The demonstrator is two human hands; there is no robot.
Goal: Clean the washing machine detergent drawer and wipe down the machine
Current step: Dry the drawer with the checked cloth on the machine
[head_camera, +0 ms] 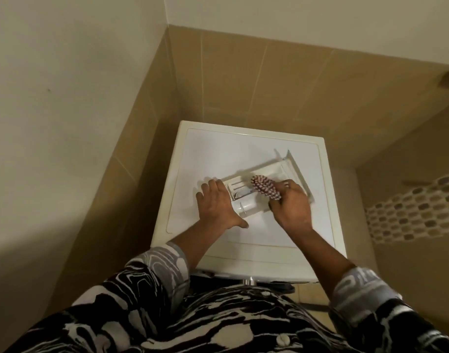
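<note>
item one: detergent drawer (269, 171), white, out of its slot. we are seeing it lying on top of the washing machine (213, 154), right of centre, running aslant from near left to far right, with its front panel at the far right end.

item two: left hand (218, 205). we are finding it lying flat on the machine top at the drawer's left end. its fingers (213, 186) are straight and slightly spread, their tips touching or just beside that end; we cannot tell which. the thumb is reaching right along the drawer's near edge.

item three: right hand (292, 202). its fingers are curling round the handle of a brush (265, 187), gripping it over the drawer's near right part. the pink-and-white bristled head is sticking out left of the fingers, over the drawer's middle compartments. we cannot tell whether the bristles are touching the plastic.

item four: surroundings. we are noting patterned black-and-white sleeves (167, 261), tan wall tiles (243, 85) beyond the machine, and a mosaic strip (409, 212) at the right.
</note>
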